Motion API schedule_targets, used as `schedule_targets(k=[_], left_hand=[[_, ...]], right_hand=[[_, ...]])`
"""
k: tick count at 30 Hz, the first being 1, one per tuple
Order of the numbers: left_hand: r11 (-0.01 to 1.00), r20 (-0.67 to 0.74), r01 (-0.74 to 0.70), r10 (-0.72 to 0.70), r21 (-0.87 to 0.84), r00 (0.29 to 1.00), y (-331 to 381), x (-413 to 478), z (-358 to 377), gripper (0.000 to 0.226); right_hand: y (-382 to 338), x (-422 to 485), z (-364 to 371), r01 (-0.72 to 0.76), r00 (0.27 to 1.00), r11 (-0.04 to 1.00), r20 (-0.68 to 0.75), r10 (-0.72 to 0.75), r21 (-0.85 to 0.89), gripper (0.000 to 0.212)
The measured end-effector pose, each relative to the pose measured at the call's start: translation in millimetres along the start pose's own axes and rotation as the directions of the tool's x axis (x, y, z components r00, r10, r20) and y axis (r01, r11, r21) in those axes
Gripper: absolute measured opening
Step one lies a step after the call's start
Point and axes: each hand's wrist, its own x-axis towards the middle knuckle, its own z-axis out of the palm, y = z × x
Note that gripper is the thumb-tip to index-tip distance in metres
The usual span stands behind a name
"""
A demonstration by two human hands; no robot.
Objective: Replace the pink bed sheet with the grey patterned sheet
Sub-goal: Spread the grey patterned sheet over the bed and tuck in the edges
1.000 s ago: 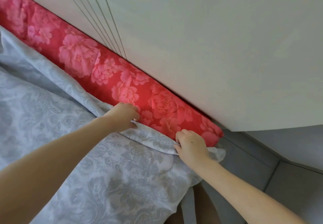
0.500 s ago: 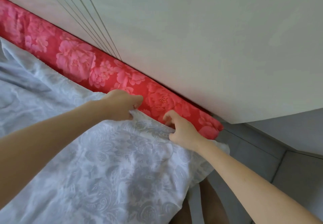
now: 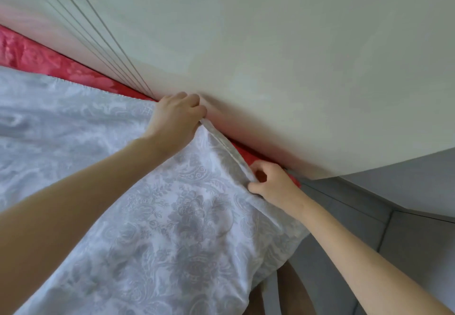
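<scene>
Against the pale wall [image 3: 295,56] runs a strip of pink bed sheet [image 3: 49,63]; grey patterned sheet [image 3: 172,228] covers the rest; left hand [image 3: 176,120] and right hand [image 3: 273,184] each grip its far edge.

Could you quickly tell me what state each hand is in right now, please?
Left hand: closed, gripping the edge of the grey sheet.
Right hand: closed, pinching the same edge.
</scene>
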Motion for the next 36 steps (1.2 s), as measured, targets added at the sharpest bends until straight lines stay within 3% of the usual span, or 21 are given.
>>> schedule_targets(k=[2, 4, 7, 9, 11, 13, 15, 17, 19, 21, 22, 24, 27, 29, 31, 32, 33, 34, 36], left_hand=[[0.999, -0.015, 0.044, -0.044, 0.003, 0.999, 4.3, 2.4, 3.1, 0.018], [0.994, 0.023, 0.062, -0.064, 0.088, 0.998, 7.0, 0.3, 9.9, 0.020], [0.960, 0.143, 0.104, -0.145, 0.261, 0.979, 16.9, -4.3, 16.8, 0.023], [0.944, 0.209, 0.210, -0.266, 0.255, 0.941, 25.5, -5.5, 21.2, 0.009], [0.893, 0.192, 0.440, -0.450, 0.093, 0.872, 30.5, -5.6, 23.9, 0.012], [0.759, 0.176, 0.615, -0.590, -0.212, 0.788, 31.2, -8.1, 25.1, 0.016], [0.595, 0.160, 0.658, -0.674, -0.461, 0.721, 28.6, -7.8, 25.7, 0.014], [0.470, 0.213, 0.650, -0.688, -0.597, 0.694, 26.3, -5.7, 35.1, 0.009], [0.324, 0.355, 0.675, -0.658, -0.663, 0.665, 25.1, -6.2, 49.9, 0.022], [0.238, 0.456, 0.702, -0.614, -0.671, 0.644, 26.7, -10.1, 64.9, 0.044], [0.244, 0.467, 0.711, -0.608, -0.660, 0.642, 29.1, -11.3, 71.9, 0.051], [0.285, 0.437, 0.715, -0.630, -0.638, 0.642, 40.0, -11.4, 81.4, 0.061], [0.269, 0.332, 0.702, -0.734, -0.659, 0.593, 59.6, -8.0, 78.9, 0.071], [0.192, 0.314, 0.703, -0.793, -0.685, 0.522, 77.5, -3.0, 72.5, 0.070], [0.260, 0.277, 0.760, -0.822, -0.595, 0.498, 95.5, 3.0, 66.5, 0.058], [0.354, 0.261, 0.773, -0.798, -0.527, 0.544, 101.9, 5.3, 66.1, 0.047], [0.472, 0.278, 0.740, -0.719, -0.479, 0.638, 110.9, 7.4, 66.3, 0.036], [0.591, 0.319, 0.664, -0.588, -0.458, 0.743, 125.6, 9.8, 67.0, 0.032], [0.762, 0.462, 0.513, -0.318, -0.395, 0.828, 146.2, 11.4, 76.9, 0.033]], right_hand=[[6.7, -2.5, -13.0, -0.035, 0.997, 0.999, -0.064, 0.037, 0.017, 0.010], [17.5, -9.0, -27.5, -0.002, 0.981, 0.996, -0.193, -0.014, -0.087, 0.009], [32.6, -31.2, -43.9, -0.077, 0.970, 0.898, -0.243, -0.033, -0.433, 0.025], [44.0, -47.0, -52.2, -0.160, 0.937, 0.796, -0.343, -0.063, -0.584, 0.027], [55.5, -62.2, -57.1, -0.222, 0.888, 0.734, -0.445, -0.120, -0.642, 0.045], [63.4, -75.9, -58.4, -0.253, 0.816, 0.740, -0.548, -0.182, -0.623, 0.055], [72.9, -80.2, -54.5, -0.349, 0.682, 0.762, -0.706, -0.192, -0.545, 0.042], [88.6, -68.0, -46.3, -0.471, 0.564, 0.736, -0.808, -0.172, -0.485, 0.024], [103.5, -47.5, -38.5, -0.587, 0.517, 0.710, -0.855, -0.041, -0.389, 0.017], [111.2, -34.1, -33.6, -0.678, 0.529, 0.682, -0.826, 0.194, -0.274, 0.038], [114.2, -30.5, -30.5, -0.716, 0.541, 0.651, -0.790, 0.289, -0.252, 0.048], [119.9, -33.9, -22.6, -0.719, 0.569, 0.638, -0.760, 0.312, -0.276, 0.055], [126.9, -46.0, -6.0, -0.623, 0.606, 0.720, -0.771, 0.195, -0.307, 0.047], [132.2, -60.6, 2.4, -0.568, 0.620, 0.791, -0.750, 0.230, -0.227, 0.040], [136.9, -76.7, 12.3, -0.534, 0.622, 0.838, -0.723, 0.301, -0.110, 0.036], [138.4, -83.0, 17.5, -0.526, 0.623, 0.847, -0.711, 0.325, -0.074, 0.034], [141.6, -89.9, 22.3, -0.526, 0.630, 0.849, -0.694, 0.350, -0.049, 0.033], [143.9, -101.5, 25.2, -0.532, 0.630, 0.846, -0.680, 0.375, -0.026, 0.032], [148.6, -113.5, 32.1, -0.528, 0.664, 0.849, -0.634, 0.397, -0.022, 0.030]])
